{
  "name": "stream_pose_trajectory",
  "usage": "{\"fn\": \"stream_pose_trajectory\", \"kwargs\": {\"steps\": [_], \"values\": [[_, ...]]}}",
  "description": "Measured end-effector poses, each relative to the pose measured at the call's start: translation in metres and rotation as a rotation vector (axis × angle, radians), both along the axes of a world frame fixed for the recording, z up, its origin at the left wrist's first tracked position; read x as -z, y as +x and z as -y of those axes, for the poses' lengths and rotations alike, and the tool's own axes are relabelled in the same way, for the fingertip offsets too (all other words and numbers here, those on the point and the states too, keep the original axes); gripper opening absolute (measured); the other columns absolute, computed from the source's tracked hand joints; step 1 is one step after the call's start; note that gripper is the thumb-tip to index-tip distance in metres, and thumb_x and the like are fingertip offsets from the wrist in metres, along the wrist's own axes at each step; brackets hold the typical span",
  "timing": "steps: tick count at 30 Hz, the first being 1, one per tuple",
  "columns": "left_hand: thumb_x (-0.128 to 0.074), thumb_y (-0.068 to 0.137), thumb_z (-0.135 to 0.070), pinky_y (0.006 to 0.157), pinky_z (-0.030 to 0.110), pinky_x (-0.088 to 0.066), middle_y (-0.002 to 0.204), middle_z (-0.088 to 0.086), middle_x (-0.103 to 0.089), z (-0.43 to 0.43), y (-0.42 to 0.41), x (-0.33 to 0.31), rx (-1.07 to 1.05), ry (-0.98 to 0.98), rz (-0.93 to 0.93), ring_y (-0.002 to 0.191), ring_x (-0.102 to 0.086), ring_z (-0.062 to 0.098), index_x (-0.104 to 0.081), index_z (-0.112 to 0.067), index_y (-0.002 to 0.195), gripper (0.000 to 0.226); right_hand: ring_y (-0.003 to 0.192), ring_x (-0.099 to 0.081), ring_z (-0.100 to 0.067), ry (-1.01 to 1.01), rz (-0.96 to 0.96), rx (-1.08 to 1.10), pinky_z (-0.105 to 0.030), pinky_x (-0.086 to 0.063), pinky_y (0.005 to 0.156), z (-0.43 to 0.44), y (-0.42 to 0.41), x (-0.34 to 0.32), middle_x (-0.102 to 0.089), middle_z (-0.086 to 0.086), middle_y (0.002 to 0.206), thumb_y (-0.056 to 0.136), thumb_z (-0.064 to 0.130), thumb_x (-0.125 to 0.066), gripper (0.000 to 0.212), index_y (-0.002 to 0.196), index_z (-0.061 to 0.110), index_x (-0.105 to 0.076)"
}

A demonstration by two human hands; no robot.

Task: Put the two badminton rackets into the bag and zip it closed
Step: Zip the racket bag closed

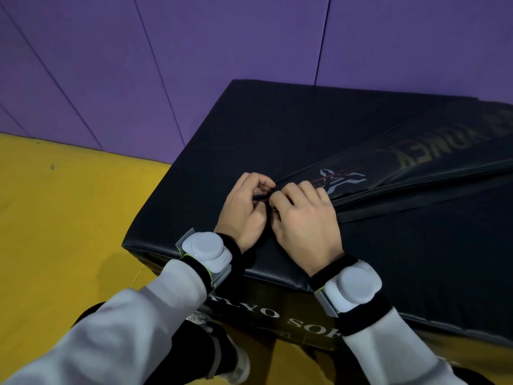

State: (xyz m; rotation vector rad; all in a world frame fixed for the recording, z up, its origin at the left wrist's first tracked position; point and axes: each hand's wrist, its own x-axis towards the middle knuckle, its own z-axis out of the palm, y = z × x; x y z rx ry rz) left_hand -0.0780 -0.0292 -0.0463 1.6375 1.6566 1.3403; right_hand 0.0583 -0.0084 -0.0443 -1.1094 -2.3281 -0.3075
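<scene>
Black and long, the racket bag (416,165) lies flat on top of a black padded box (263,126). It runs from the middle of the frame out past the right edge, and its narrow end points toward the centre. Gold lettering shows on its upper face at the right, with a pale X-shaped logo nearer the narrow end. A dark seam line runs along its near side, but whether the zip there is closed cannot be told.

Both hands meet at the narrow end, just beside each other. The left hand (244,209) has its fingers curled in, pinching the bag's tip. The right hand (302,220) is also curled, gripping the bag's edge right next to it. What exactly sits between the fingertips is hidden.

Each wrist carries a grey round device on a black band, above pale grey sleeves. The box stands on a yellow floor (69,207), with purple wall padding (194,51) across the upper frame.
</scene>
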Motion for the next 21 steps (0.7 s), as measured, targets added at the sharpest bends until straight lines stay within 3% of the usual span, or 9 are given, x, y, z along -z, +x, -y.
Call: {"fn": "stream_pose_trajectory", "kwargs": {"steps": [11,21], "values": [[-0.04,0.069,0.003,0.098,0.029,-0.049,0.103,-0.011,-0.056,-0.0002,-0.0003,0.0013,-0.008,0.019,-0.028,0.104,-0.058,0.007,-0.061,-0.021,0.101,0.045,0.082,-0.057,-0.028,0.071,-0.059,-0.023,-0.041,-0.044,0.072,-0.0004,-0.0014,0.0051,-0.063,-0.004,0.085,0.091,0.018,-0.057,0.015,0.082,0.012,-0.067],[-0.044,0.072,0.012,0.09,0.028,-0.052,0.1,-0.007,-0.056,0.0005,-0.0009,-0.0001,-0.057,0.037,0.02,0.097,-0.063,0.008,-0.06,-0.021,0.096,0.044,0.087,-0.053,-0.029,0.05,-0.006,0.033,-0.042,-0.04,0.072,0.0012,-0.0034,0.0036,-0.059,-0.005,0.091,0.087,0.019,-0.061,0.007,0.09,0.016,-0.065]]}}
